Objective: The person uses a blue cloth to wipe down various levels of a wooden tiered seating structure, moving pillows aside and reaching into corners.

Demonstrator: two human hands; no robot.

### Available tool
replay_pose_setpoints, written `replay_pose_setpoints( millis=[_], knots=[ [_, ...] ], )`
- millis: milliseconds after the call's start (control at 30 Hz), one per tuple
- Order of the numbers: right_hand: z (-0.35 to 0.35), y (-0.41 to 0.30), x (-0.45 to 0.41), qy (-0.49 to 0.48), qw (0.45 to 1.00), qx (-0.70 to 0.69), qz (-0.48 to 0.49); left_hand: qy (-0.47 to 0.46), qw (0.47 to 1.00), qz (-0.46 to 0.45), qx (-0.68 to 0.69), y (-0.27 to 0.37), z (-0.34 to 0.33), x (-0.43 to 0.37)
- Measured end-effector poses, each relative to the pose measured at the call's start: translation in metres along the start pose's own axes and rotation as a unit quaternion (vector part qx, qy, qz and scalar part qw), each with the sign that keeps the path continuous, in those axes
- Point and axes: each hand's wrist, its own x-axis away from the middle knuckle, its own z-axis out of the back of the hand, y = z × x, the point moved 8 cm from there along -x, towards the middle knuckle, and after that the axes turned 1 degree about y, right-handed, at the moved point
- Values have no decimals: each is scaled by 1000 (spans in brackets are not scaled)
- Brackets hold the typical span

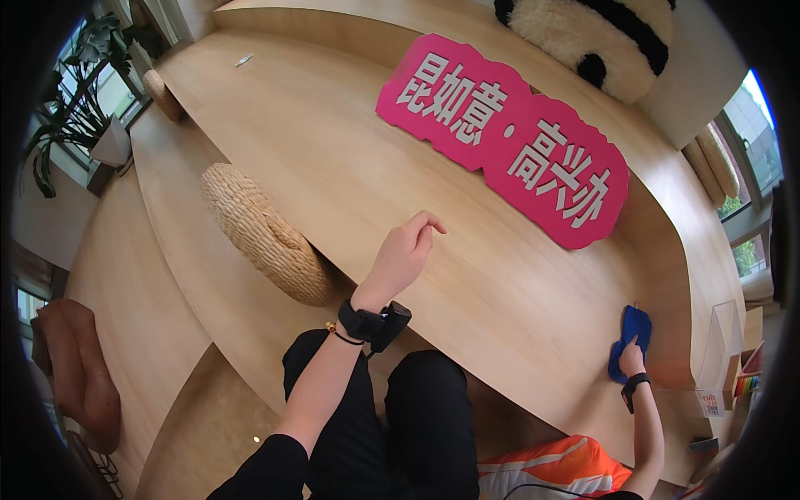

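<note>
My right hand [632, 359] presses on a folded blue cloth [636, 328] at the right end of a wide wooden step [500, 281]. Its index finger points along the cloth; the other fingers are partly hidden. My left hand [403, 253] is over the front part of the same step, with the fingers bent and nothing visible in them. How far its hidden fingers are closed does not show. A black device is strapped to my left wrist, and a dark band circles the right one. Behind lies a pink sign [500, 140] with raised white characters, leaning towards the back riser.
A woven straw cushion [269, 237] stands against the step's front edge at left. A small white object [244, 59] lies at the far left. An orange and white cushion [556, 465] is beside my legs. A clear holder [715, 356] stands at right, a panda plush [594, 47] behind.
</note>
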Motion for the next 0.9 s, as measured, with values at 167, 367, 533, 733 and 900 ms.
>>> replay_pose_setpoints(
  millis=[167, 367, 533, 733, 900],
  knots=[
    [42, 5, -32, 108, 994, -13, -17, -13, 1000, -7, 0, -2, -19, -4],
    [66, -70, 29, 37, 989, -43, 134, -2, 1000, -22, -16, 2, -1, 0],
    [72, -102, 70, -26, 975, -116, 189, 3, 999, -27, -18, 11, -18, -2],
    [80, -67, -19, 44, 997, -34, 46, -28, 998, -49, 26, 13, -48, -7],
    [106, -166, 54, -4, 960, -108, 258, -21, 999, -24, 23, 6, -34, 0]
  ],
)
